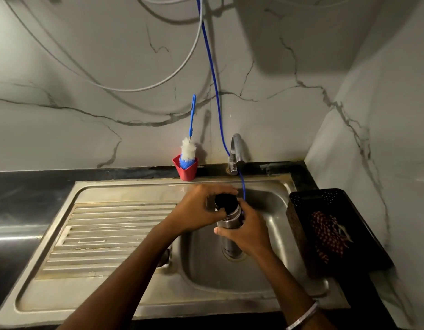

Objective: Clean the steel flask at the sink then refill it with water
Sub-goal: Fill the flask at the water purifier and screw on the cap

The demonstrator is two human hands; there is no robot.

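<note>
A steel flask (230, 248) stands upright over the sink basin (272, 210), below the tap (237, 151). Its black cap (226, 203) sits on top. My left hand (201, 208) curls its fingers round the cap from the left. My right hand (246, 232) grips the flask's body from the right, thumb across the front. The lower part of the flask shows between my forearms; its base is near the drain.
A blue-handled bottle brush (189, 151) stands in a red cup (186, 169) behind the sink. A blue hose (213, 75) hangs down past the tap into the basin. A ribbed drainboard (106, 234) lies at left. A black basket (301, 236) with a patterned cloth (327, 234) sits at right.
</note>
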